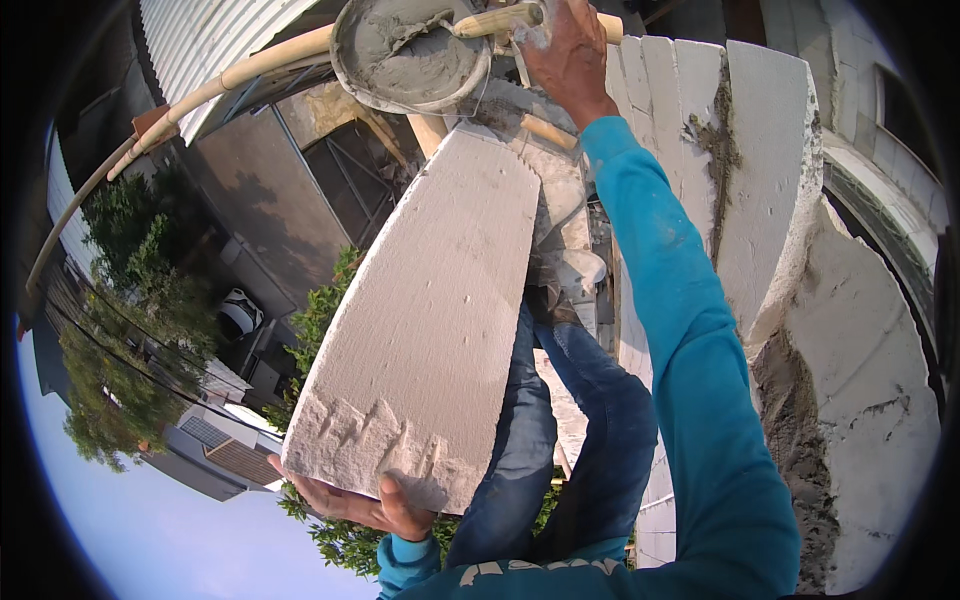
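Observation:
My left hand (375, 508) is closed on the near, chipped end of a long white lightweight concrete block (425, 290). Its thumb lies on the rough broken face. The block slants away from me beside my jeans, its far end near a round pan (345, 60) of grey wet mortar (415, 60). A wooden tool handle (495, 20) sticks out of the pan over the mortar; whatever it is fixed to is mostly hidden. Right at the handle's end is my right hand (570, 65), mortar on its thumb. Its fingers are partly cut off by the upper edge, so its grip is unclear.
White blocks with mortar joints form a wall (765, 150) on the right. A bamboo pole (230, 78) runs past the pan. Another short wooden handle (549, 132) lies beyond the block. Left, a steep drop shows trees (140, 300), roofs and a parked car (240, 313) below.

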Available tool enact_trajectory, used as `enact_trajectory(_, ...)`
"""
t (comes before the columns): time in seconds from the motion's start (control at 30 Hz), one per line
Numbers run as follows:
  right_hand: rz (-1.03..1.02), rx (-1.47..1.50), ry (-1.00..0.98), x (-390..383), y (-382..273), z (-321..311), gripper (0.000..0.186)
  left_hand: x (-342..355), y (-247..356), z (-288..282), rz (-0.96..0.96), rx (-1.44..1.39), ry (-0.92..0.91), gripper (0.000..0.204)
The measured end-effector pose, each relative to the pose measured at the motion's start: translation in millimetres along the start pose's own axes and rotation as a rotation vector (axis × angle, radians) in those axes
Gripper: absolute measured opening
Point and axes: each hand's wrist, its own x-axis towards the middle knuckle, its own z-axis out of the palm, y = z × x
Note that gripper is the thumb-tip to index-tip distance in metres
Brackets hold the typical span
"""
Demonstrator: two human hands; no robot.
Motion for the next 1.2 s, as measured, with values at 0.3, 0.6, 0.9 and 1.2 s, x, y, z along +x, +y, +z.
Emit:
enact_trajectory(0.3,-0.123,-0.224,-0.815,47.8,-71.2,-2.1,0.016,4.8,1.6,2.0,0.108,-0.001,0.039,0.091)
enact_trajectory(0.6,0.225,0.042,-0.736,-87.3,-47.2,-70.0,0.041,9.3,8.0,3.2,0.116,-0.125,0.015,0.085)
enact_trajectory(0.9,0.185,-0.162,-0.761,-152.7,-19.1,-83.8,0.043,11.8,16.0,4.3,0.127,-0.137,0.03,0.087)
enact_trajectory(1.2,0.35,-0.038,-0.885,-99.2,-41.0,-178.2,0.063,13.9,24.0,6.0,0.171,-0.199,0.063,0.087)
